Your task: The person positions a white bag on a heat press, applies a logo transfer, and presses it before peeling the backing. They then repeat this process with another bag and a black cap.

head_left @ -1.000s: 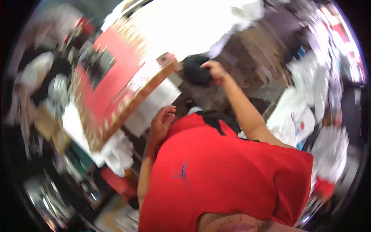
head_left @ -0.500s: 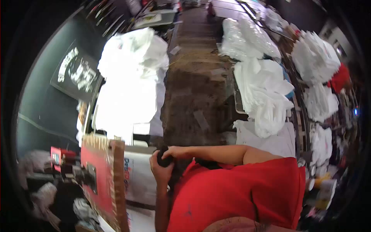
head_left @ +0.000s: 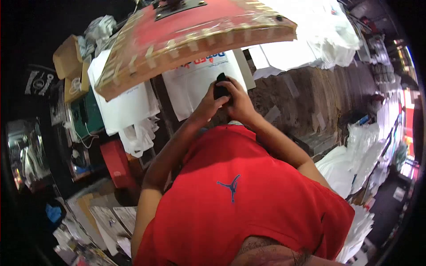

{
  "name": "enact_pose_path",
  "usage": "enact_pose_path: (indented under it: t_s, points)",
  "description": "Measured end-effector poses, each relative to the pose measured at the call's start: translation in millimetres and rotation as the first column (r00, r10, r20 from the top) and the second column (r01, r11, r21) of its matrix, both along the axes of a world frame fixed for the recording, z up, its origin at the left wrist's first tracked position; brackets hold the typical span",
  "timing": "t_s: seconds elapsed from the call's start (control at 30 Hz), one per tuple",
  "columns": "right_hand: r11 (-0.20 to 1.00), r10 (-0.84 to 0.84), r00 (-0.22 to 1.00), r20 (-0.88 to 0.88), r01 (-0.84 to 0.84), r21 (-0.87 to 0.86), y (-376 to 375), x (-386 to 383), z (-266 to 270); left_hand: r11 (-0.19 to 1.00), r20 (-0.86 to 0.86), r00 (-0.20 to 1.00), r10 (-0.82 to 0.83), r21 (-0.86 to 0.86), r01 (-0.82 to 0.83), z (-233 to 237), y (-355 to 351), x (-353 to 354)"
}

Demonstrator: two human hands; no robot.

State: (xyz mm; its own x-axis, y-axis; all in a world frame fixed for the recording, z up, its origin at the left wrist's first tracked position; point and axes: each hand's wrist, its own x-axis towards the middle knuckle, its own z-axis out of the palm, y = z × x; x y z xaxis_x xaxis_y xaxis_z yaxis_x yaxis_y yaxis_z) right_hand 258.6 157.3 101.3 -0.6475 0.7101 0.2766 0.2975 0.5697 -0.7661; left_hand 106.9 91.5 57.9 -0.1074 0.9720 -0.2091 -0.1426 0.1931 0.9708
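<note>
Both my hands meet in front of my red shirt around a small black object (head_left: 220, 90), whose exact kind I cannot make out. My left hand (head_left: 207, 106) is closed on its near left side. From the right, the fingers of my right hand (head_left: 241, 100) curl over its top. Just beyond them lies a flat white printed sheet or bag (head_left: 184, 91) with blue and red lettering. Above it, a red screen-printing frame (head_left: 195, 37) with taped wooden edges is tilted up, covering part of the print.
Another white printed piece (head_left: 122, 99) hangs at the left, near an open cardboard box (head_left: 71, 75). Bright white bags (head_left: 328, 40) are piled at the upper right, more white bags (head_left: 337, 168) at the lower right. A brown, stained floor (head_left: 306, 97) runs between.
My view has swung left, bringing the red frame and the printed white piece in front of me. Both hands still hold the black object.
</note>
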Motion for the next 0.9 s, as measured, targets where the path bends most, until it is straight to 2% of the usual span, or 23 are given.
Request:
enact_pose_path:
  t_s: [0.03,0.07,0.13,0.17,0.2,0.27,0.33,0.37,0.4,0.43,0.67,0.77,0.83,0.87,0.9]
  points:
    - [0.998,0.037,0.998,-0.049,-0.039,-0.046,16.6,-11.4,-2.6,0.994,-0.313,0.950,-0.007,0.098,0.040,-12.3,-6.4,-9.0]
    - [0.997,0.033,0.999,0.008,-0.032,-0.073,32.3,-19.2,-1.1,0.998,-0.345,0.937,0.052,0.051,-0.036,-5.8,-10.2,-13.3]
    - [0.981,-0.027,0.998,0.062,0.015,0.194,73.8,-39.4,-15.3,0.991,-0.369,0.921,0.122,-0.002,-0.132,9.8,-19.2,-20.8]
    - [0.968,-0.069,0.991,0.116,0.038,0.246,95.0,-50.8,-20.2,0.980,-0.709,0.700,-0.082,-0.185,-0.073,14.1,-24.3,-24.5]
    - [0.935,-0.114,0.988,0.105,0.071,0.346,109.7,-59.8,-22.3,0.922,-0.876,0.356,-0.325,-0.377,-0.088,15.5,-31.1,-26.1]
    - [0.901,-0.139,0.978,0.155,0.060,0.430,126.2,-80.3,-40.1,0.913,-0.869,0.400,-0.290,-0.377,-0.157,8.7,-42.7,-28.5]
    - [0.926,-0.080,0.971,0.226,-0.012,0.377,137.2,-95.5,-69.4,0.975,-0.927,0.366,-0.084,-0.151,-0.160,-13.2,-56.3,-35.9]
    - [0.939,-0.041,0.957,0.286,-0.061,0.339,145.3,-102.5,-84.5,0.968,-0.924,0.373,-0.090,-0.170,-0.185,-16.1,-57.9,-39.5]
    - [0.863,-0.114,0.959,0.260,-0.034,0.504,151.7,-109.1,-95.0,0.972,-0.908,0.410,-0.085,-0.167,-0.168,-18.1,-59.3,-42.4]
    - [0.856,-0.142,0.954,0.265,-0.017,0.517,163.6,-112.5,-103.9,0.976,-0.890,0.448,-0.078,-0.159,-0.147,-21.1,-59.3,-43.2]
    - [0.940,-0.089,0.943,0.320,-0.027,0.341,209.0,-145.4,-90.6,0.940,-0.817,0.525,-0.241,-0.330,-0.083,-9.5,-54.7,-57.6]
    - [0.965,-0.009,0.936,0.351,-0.083,0.247,187.1,-141.8,-96.0,0.950,-0.811,0.542,-0.221,-0.305,-0.069,-9.6,-54.5,-63.1]
    - [0.978,0.051,0.937,0.345,-0.117,0.175,160.1,-116.5,-77.9,0.936,-0.788,0.557,-0.261,-0.349,-0.055,-5.7,-52.2,-66.3]
    - [0.932,0.009,0.982,0.191,-0.077,0.354,146.3,-111.9,-57.2,0.937,-0.789,0.562,-0.249,-0.342,-0.066,-9.2,-52.6,-65.6]
    - [0.931,0.018,0.982,0.190,-0.086,0.355,149.6,-112.5,-55.1,0.952,-0.794,0.568,-0.218,-0.301,-0.056,-14.2,-55.8,-64.4]
